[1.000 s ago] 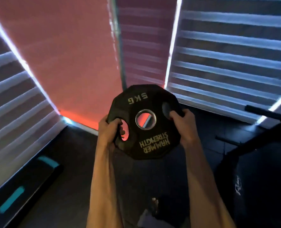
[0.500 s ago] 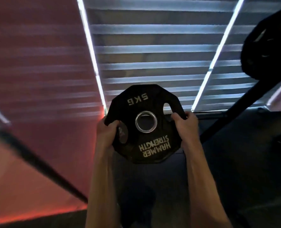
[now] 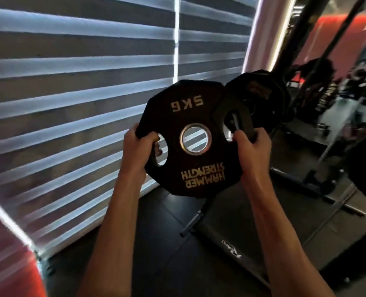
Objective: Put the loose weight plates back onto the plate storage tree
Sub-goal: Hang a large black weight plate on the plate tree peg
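Gripping opposite edges, a black 5 kg weight plate (image 3: 190,142) is held upright at chest height. The left hand (image 3: 138,147) is curled through a grip hole; the right hand (image 3: 251,147) is closed over the rim. Just behind its right edge, more plates (image 3: 257,93) are seen on the plate storage tree (image 3: 289,54), beside striped blinds (image 3: 70,82).

Two bare forearms (image 3: 117,211), no sleeves, no jewellery

A: What text is readable?
B: The black weight plate (image 3: 190,146) reads "5 KG" and "HAMMER STRENGTH", upside down, in gold; lettering on other plates is too blurred.
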